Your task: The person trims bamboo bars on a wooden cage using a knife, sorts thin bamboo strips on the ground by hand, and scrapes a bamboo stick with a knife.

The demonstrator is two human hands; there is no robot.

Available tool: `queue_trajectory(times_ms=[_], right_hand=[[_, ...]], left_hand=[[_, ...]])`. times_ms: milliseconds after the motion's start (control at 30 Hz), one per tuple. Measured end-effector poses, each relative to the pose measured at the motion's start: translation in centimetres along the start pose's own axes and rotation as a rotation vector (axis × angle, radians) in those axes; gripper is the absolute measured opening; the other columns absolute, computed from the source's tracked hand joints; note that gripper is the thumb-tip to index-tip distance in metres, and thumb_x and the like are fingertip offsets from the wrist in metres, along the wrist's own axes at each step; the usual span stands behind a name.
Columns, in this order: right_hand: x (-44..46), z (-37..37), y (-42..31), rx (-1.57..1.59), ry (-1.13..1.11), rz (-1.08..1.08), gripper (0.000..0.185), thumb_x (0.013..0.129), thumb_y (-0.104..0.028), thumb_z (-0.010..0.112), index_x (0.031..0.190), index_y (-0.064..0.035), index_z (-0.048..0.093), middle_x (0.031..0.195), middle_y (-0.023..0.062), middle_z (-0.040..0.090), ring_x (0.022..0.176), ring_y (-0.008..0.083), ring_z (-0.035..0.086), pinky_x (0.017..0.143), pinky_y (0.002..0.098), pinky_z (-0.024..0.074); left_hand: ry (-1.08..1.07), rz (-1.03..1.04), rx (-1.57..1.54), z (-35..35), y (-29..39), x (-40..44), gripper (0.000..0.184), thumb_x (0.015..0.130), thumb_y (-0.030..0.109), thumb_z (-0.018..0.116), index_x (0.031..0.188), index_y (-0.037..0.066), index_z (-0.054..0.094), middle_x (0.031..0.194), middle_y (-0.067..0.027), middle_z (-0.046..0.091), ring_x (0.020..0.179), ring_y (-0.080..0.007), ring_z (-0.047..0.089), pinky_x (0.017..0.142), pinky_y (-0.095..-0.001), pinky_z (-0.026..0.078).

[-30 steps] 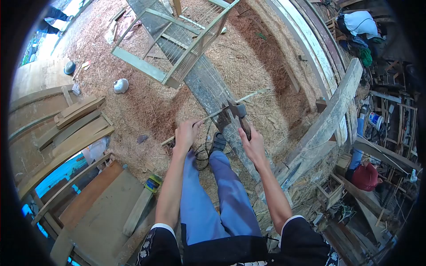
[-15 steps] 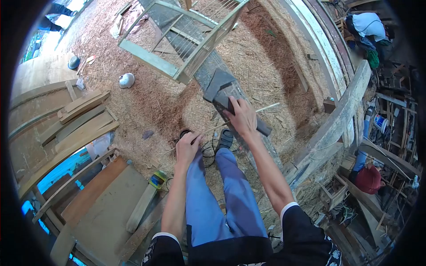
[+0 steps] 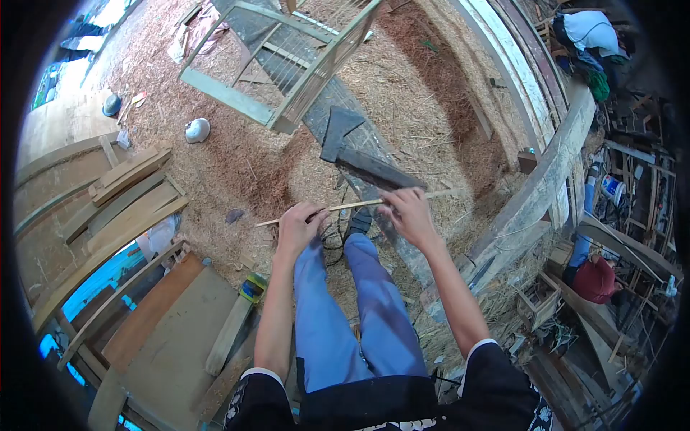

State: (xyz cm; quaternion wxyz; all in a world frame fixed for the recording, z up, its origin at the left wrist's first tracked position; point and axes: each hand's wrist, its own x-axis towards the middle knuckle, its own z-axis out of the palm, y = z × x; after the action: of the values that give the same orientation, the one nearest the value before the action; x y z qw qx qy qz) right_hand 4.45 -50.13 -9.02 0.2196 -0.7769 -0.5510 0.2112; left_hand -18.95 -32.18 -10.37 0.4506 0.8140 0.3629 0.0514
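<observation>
A thin, light wooden stick (image 3: 352, 206) runs nearly level across in front of me. My left hand (image 3: 300, 224) is closed on it near its left end. Further right, my right hand (image 3: 407, 214) pinches the same stick, its fingertips close to the handle of a hatchet. The hatchet (image 3: 374, 167), with a dark broad head and dark handle, lies on a worn plank (image 3: 346, 108), with neither hand wrapped round it. Beyond it, a wood-framed cage with thin bars (image 3: 228, 95) rests over the plank.
Wood shavings (image 3: 251, 172) cover the ground. Boards (image 3: 129, 208) are stacked at left, near a white cup-like object (image 3: 197, 130). A thick beam (image 3: 535, 187) stands at right. Two other people (image 3: 591, 32) are at the far right; the lower one wears red (image 3: 595, 280).
The hatchet was in my right hand and has been laid on the plank. My right hand has let it go, moved down and taken hold of the stick.
</observation>
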Motion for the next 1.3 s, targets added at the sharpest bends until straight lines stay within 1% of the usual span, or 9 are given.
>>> queue_trajectory(times_ms=[133, 467, 567, 733, 833, 933, 1067, 1167, 1300], right_hand=[[-1.5, -1.3, 1.6, -0.027, 0.012, 0.054, 0.028, 0.084, -0.023, 0.077, 0.109, -0.0135, 0.069, 0.089, 0.0052, 0.060, 0.091, 0.0253, 0.060, 0.082, 0.0389, 0.0440], [-3.6, -5.1, 3.6, 0.011, 0.087, 0.110, 0.029, 0.082, -0.025, 0.078, 0.107, -0.0121, 0.070, 0.091, 0.0047, 0.063, 0.092, 0.0264, 0.061, 0.081, 0.0394, 0.0441], [-3.7, -6.7, 3.0, 0.026, 0.062, 0.119, 0.027, 0.084, -0.022, 0.075, 0.108, -0.0115, 0.070, 0.095, 0.0057, 0.065, 0.094, 0.0266, 0.061, 0.080, 0.0392, 0.0445], [-4.9, -5.3, 5.1, 0.006, 0.125, 0.113, 0.017, 0.085, -0.015, 0.070, 0.102, -0.0128, 0.071, 0.090, 0.0048, 0.068, 0.087, 0.0253, 0.065, 0.075, 0.0380, 0.0465], [-4.9, -5.9, 4.5, -0.019, 0.168, 0.102, 0.016, 0.083, -0.013, 0.069, 0.099, -0.0133, 0.072, 0.085, 0.0034, 0.068, 0.082, 0.0245, 0.066, 0.073, 0.0384, 0.0477], [-4.8, -5.5, 3.8, 0.018, 0.178, 0.081, 0.015, 0.084, -0.013, 0.069, 0.098, -0.0135, 0.072, 0.084, 0.0034, 0.068, 0.081, 0.0243, 0.067, 0.071, 0.0393, 0.0484], [-4.9, -5.9, 3.4, 0.023, 0.216, 0.072, 0.015, 0.083, -0.009, 0.071, 0.098, -0.0095, 0.071, 0.081, 0.0039, 0.065, 0.079, 0.0250, 0.064, 0.070, 0.0406, 0.0498], [-5.4, -6.2, 3.0, -0.033, 0.178, 0.064, 0.016, 0.083, -0.011, 0.072, 0.100, -0.0095, 0.071, 0.080, 0.0051, 0.063, 0.078, 0.0250, 0.060, 0.071, 0.0396, 0.0482], [-5.5, -5.3, 2.6, -0.127, 0.136, 0.131, 0.014, 0.087, -0.020, 0.070, 0.100, -0.0135, 0.071, 0.083, 0.0037, 0.064, 0.081, 0.0231, 0.062, 0.077, 0.0395, 0.0459]], left_hand=[[-0.166, -0.001, 0.075, 0.4, 1.1, 1.4, 0.018, 0.091, 0.023, 0.072, 0.100, 0.007, 0.077, 0.091, -0.0118, 0.073, 0.083, -0.0308, 0.070, 0.074, -0.0381, 0.054], [-0.128, 0.103, 0.130, 0.9, 5.1, 3.3, 0.018, 0.092, 0.021, 0.072, 0.098, 0.005, 0.075, 0.088, -0.0122, 0.071, 0.079, -0.0278, 0.069, 0.072, -0.0365, 0.053], [-0.116, 0.132, 0.150, 1.0, 6.3, 3.8, 0.017, 0.091, 0.021, 0.073, 0.096, 0.004, 0.074, 0.086, -0.0123, 0.070, 0.078, -0.0277, 0.068, 0.071, -0.0368, 0.053], [-0.075, 0.248, 0.169, 1.7, 6.9, 4.8, 0.019, 0.090, 0.022, 0.075, 0.093, 0.004, 0.072, 0.083, -0.0117, 0.068, 0.075, -0.0287, 0.066, 0.069, -0.0377, 0.052], [-0.141, 0.322, 0.291, 1.9, 9.0, 5.1, 0.024, 0.089, 0.029, 0.075, 0.092, 0.006, 0.073, 0.084, -0.0113, 0.070, 0.076, -0.0320, 0.067, 0.071, -0.0419, 0.052], [-0.134, 0.464, 0.216, 3.4, 10.6, 5.4, 0.029, 0.088, 0.035, 0.075, 0.089, 0.007, 0.070, 0.081, -0.0111, 0.069, 0.075, -0.0325, 0.067, 0.066, -0.0425, 0.052], [-0.223, 0.356, 0.263, 5.0, 10.6, 5.2, 0.038, 0.090, 0.043, 0.072, 0.079, 0.008, 0.062, 0.074, -0.0116, 0.065, 0.070, -0.0324, 0.067, 0.058, -0.0430, 0.049], [-0.192, 0.360, 0.299, 4.7, 11.8, 4.8, 0.037, 0.089, 0.040, 0.074, 0.076, 0.006, 0.064, 0.068, -0.0130, 0.062, 0.062, -0.0326, 0.064, 0.056, -0.0424, 0.048], [-0.154, 0.315, 0.370, 6.0, 11.2, 4.5, 0.045, 0.090, 0.049, 0.071, 0.074, 0.007, 0.064, 0.063, -0.0135, 0.061, 0.059, -0.0339, 0.063, 0.055, -0.0438, 0.047]])
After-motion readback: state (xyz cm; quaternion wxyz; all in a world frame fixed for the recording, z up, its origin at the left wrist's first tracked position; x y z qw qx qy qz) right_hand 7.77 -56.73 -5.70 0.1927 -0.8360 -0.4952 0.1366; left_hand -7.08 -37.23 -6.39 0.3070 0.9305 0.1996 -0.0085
